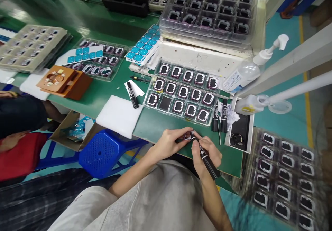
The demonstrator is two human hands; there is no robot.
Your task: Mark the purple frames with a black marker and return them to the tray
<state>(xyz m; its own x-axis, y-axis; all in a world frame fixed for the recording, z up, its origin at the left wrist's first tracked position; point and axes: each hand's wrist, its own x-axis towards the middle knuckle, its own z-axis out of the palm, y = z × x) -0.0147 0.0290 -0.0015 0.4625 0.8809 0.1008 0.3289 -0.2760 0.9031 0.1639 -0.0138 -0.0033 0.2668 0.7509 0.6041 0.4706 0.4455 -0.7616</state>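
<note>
Near the front edge of the green table, my left hand [169, 141] pinches a small purple-and-white part [187, 135], partly hidden by fingers. My right hand [207, 153] is closed around a black marker [207, 162], whose tip touches or nearly touches the part. Just beyond both hands lies a clear tray [166, 111] of black square parts with white frames. One pocket [165, 103] in its front row holds no framed part. To the right of this tray are two more black markers [224, 115] and tweezers [219, 132] beside crumpled tissue [232, 115].
Stacked trays [207, 37] stand behind; another tray [276, 148] is at the right. Two bottles [237, 79] border the work area. At left are a white foam pad [120, 115], an orange fixture [64, 82], a blue stool [100, 153] and a seated person [20, 148].
</note>
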